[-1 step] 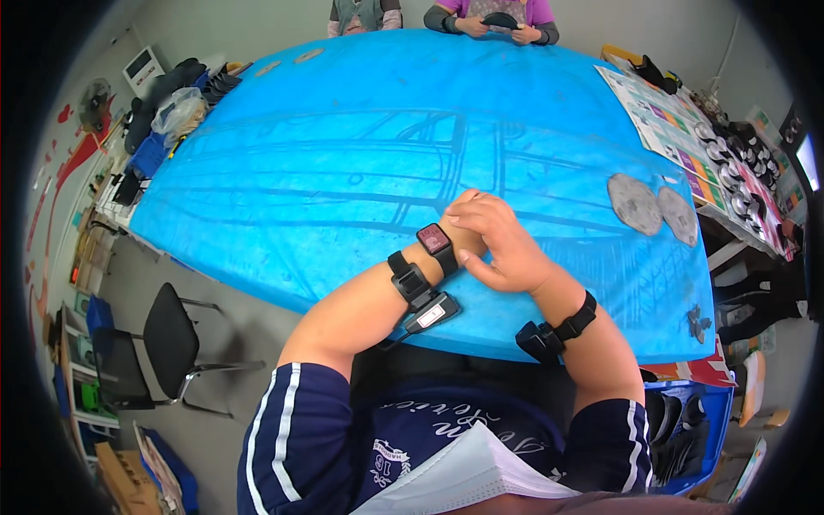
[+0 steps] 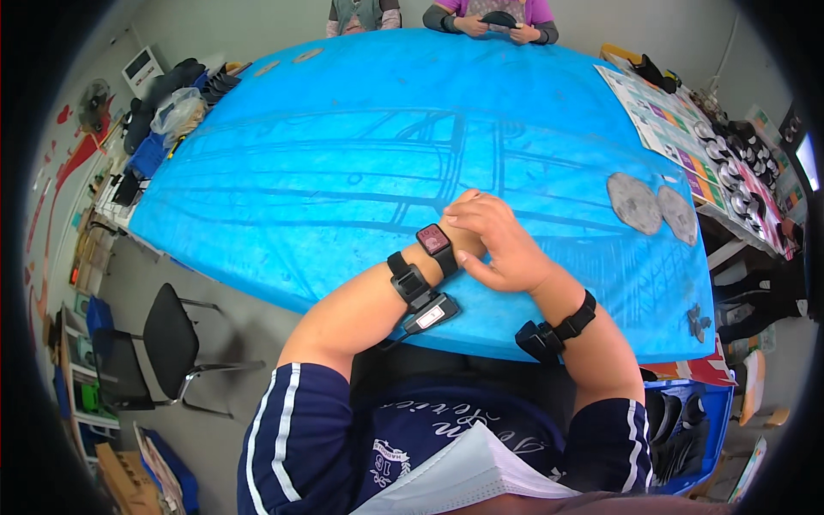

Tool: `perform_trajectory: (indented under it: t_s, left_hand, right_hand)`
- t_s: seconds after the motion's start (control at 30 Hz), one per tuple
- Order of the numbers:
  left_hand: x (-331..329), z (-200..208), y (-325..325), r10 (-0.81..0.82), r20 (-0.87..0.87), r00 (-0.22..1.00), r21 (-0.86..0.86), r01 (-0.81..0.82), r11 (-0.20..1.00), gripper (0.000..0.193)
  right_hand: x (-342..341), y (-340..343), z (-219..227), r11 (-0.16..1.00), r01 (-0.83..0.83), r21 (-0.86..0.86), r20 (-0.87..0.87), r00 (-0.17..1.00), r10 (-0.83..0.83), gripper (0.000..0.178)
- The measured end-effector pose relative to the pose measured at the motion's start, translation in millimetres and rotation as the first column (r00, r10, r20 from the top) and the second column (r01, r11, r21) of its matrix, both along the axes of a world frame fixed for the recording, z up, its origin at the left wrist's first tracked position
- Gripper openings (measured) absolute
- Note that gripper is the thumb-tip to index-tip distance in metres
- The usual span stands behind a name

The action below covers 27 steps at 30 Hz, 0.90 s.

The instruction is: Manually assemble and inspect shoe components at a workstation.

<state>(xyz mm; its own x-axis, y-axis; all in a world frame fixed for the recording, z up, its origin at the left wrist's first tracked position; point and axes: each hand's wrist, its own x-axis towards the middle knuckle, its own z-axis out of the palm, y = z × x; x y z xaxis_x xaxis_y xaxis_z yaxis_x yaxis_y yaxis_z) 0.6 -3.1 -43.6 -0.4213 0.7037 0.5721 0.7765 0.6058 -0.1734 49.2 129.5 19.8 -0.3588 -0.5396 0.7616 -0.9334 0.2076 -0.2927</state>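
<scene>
My right hand lies across the back of my left hand, over the blue-covered table. Its thumb stands apart from the other fingers, which rest curved over the left hand; I see no object in it. The fingers of my left hand are mostly hidden under the right. A smartwatch with a lit screen sits on my left wrist. Behind it, a black strap holds a small device with a white label. Another black strap with a small black device circles my right forearm.
Two round grey patches lie at the table's right. Across the far edge a person's hands hold a dark curved piece; a second person is beside them. Black chairs stand at left, a blue crate of dark pieces at lower right.
</scene>
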Motion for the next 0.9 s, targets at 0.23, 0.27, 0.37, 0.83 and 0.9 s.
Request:
perform_trajectory:
  t_s: [0.23, 0.27, 0.37, 0.83, 0.9]
  left_hand:
    - [27.8, 0.9, -17.5, -0.004, 0.058, 0.998, -0.003, 0.004, 1.0, 0.015]
    - [28.8, 1.4, -17.8, -0.003, 0.058, 0.998, -0.002, 0.003, 1.0, 0.015]
    - [31.2, 2.0, -16.5, -0.004, 0.058, 0.998, 0.0, 0.004, 1.0, 0.015]
    - [35.2, 29.7, 15.0, -0.06, 0.022, 0.998, -0.033, 0.061, 0.998, 0.017]
    - [34.8, 31.4, 19.7, -0.07, 0.021, 0.997, -0.035, 0.071, 0.997, 0.018]
  right_hand:
    - [5.7, 4.4, 5.7, 0.978, 0.032, 0.205, 0.097, 0.994, -0.053, 0.046]
    - [7.2, 4.3, 8.0, 0.978, 0.034, 0.206, 0.098, 0.994, -0.056, 0.046]
    - [11.3, 3.5, 15.3, 0.952, 0.011, 0.305, 0.266, 0.959, -0.097, 0.054]
    - [1.2, 24.7, 25.5, 0.948, -0.202, 0.245, 0.537, 0.842, 0.041, 0.074]
    - [2.1, 25.6, 26.8, 0.952, -0.191, 0.241, 0.541, 0.84, 0.032, 0.073]
